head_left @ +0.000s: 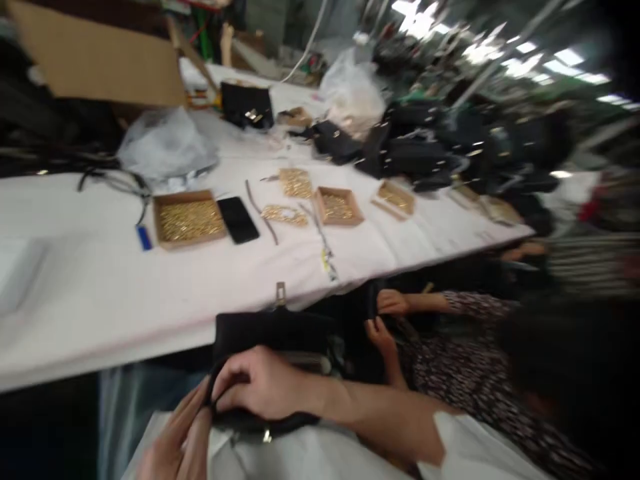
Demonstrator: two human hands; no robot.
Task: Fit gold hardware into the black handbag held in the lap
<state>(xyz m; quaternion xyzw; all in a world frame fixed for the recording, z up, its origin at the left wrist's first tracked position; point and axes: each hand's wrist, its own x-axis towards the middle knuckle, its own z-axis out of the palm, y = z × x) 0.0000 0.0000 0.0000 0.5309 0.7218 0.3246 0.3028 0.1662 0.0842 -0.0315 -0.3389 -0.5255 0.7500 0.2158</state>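
Note:
A black handbag (265,333) with a metal clasp (281,293) on its flap lies in my lap against the table edge. My right hand (260,383) reaches across it and pinches the bag's left edge, thumb and fingers pressed together. From the lower left, my left hand (183,433) closes on the same edge, its fingers bent around it. Whatever small part may sit between the fingertips is hidden. Below my right wrist shows a second gold-coloured fitting (267,435) on the bag's near side.
On the white-covered table (100,287) lie a box of gold-coloured hardware (193,220), a black phone (239,220), further small boxes (340,207) and a plastic bag (167,143). Black bags (415,157) are piled at the far right. A co-worker's hands (390,313) work close on my right.

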